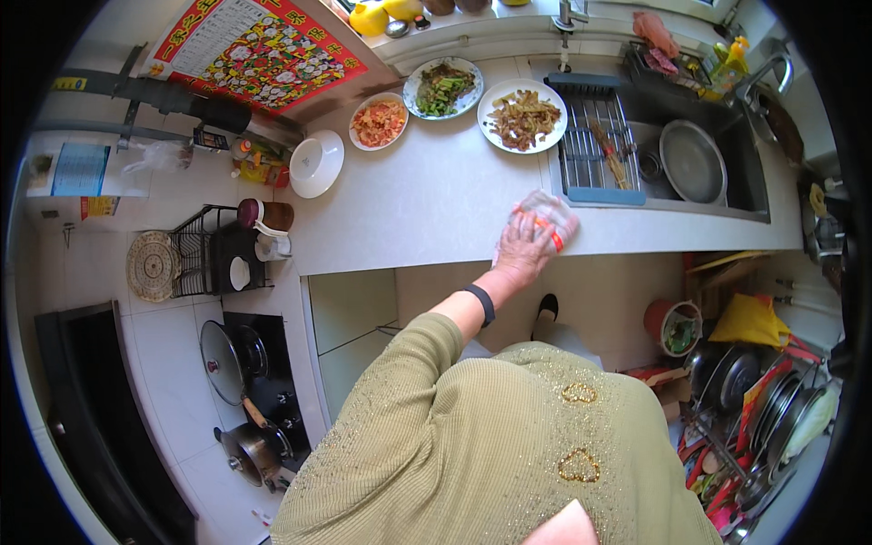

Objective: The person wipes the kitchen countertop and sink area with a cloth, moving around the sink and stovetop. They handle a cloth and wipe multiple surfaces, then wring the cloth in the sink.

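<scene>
My left hand lies palm down on a pale checked cloth with orange-red marks. The cloth is bunched under the fingers at the front edge of the white countertop, just left of the sink. Farther back stand a white plate of brown cooked strips, a plate of chopped green vegetables and a plate of orange-red food. An upturned white bowl sits at the counter's left end. My right hand is out of view.
A roll-up rack with a bundle of thin sticks spans the sink's left part. A metal basin sits inside the sink. Leftward are a lidded pan and a pot. A bucket and pan rack stand right.
</scene>
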`<state>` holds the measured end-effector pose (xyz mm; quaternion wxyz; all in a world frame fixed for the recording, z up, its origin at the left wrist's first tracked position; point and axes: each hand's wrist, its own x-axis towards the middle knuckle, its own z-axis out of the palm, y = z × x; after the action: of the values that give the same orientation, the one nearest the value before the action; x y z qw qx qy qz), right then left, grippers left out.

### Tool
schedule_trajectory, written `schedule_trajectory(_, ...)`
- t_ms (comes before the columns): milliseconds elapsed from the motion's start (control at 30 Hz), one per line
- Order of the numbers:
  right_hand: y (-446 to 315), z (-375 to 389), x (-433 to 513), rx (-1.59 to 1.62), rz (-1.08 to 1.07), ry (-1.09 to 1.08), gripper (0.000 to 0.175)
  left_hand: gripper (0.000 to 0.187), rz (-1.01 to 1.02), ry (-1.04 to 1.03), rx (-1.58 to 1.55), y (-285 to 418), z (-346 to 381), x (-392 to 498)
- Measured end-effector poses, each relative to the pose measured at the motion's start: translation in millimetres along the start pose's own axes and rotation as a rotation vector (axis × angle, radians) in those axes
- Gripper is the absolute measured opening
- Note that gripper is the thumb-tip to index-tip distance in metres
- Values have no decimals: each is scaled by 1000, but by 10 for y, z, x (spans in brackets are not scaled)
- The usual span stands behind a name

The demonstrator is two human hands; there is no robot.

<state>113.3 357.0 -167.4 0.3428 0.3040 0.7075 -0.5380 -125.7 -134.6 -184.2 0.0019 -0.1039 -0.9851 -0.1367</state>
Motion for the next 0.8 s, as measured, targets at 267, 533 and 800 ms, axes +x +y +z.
schedule_trajectory(267,-854,99,134,-236,-33,11,31,70,-42,-65,46,-629,-349,-256)
schedule_trajectory(533,-768,213,149,-165,-25,1,30,73,-641,-63,157,-2226,-929,-868)
schedule_trajectory(800,-849,539,-517,-318,-117,41,27,45,-1522,150,-1171,-3577,-1067,-1529)
